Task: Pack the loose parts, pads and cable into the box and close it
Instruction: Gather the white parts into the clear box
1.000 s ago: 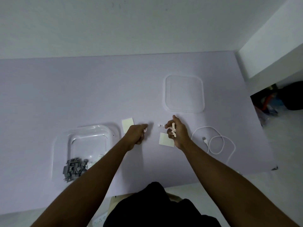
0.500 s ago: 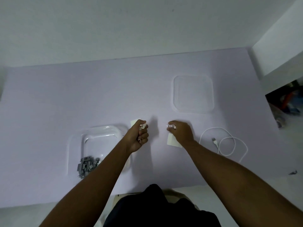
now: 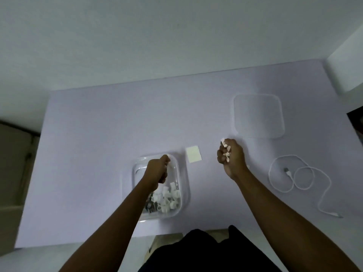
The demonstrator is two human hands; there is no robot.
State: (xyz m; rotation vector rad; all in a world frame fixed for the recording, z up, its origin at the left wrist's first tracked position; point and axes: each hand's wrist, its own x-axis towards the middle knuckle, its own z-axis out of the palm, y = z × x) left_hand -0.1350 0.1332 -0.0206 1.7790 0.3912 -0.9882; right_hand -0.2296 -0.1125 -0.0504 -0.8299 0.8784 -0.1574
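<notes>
Since the earlier frame the left hand has swung from beside the pad to above the box, the right hand has risen clear of the table, and more white parts lie in the box than before.

Widest of all is the pale lilac table top, which carries everything. The clear plastic box with rounded corners sits open near the front edge, left of centre. Its clear, flat, square lid lies well apart, far right. A thin white cable in loose loops lies right of the right arm.

The hands are apart. The left one hangs over the box's far half with fingers curled; whether it holds anything cannot be told. The right one is closed in a fist around a handful of small white plastic pieces.

A pale yellow square pad lies just beside the box's far right corner. Inside the box, at its near end, a heap of white ring-shaped plastic parts touches some dark grey plastic parts.
</notes>
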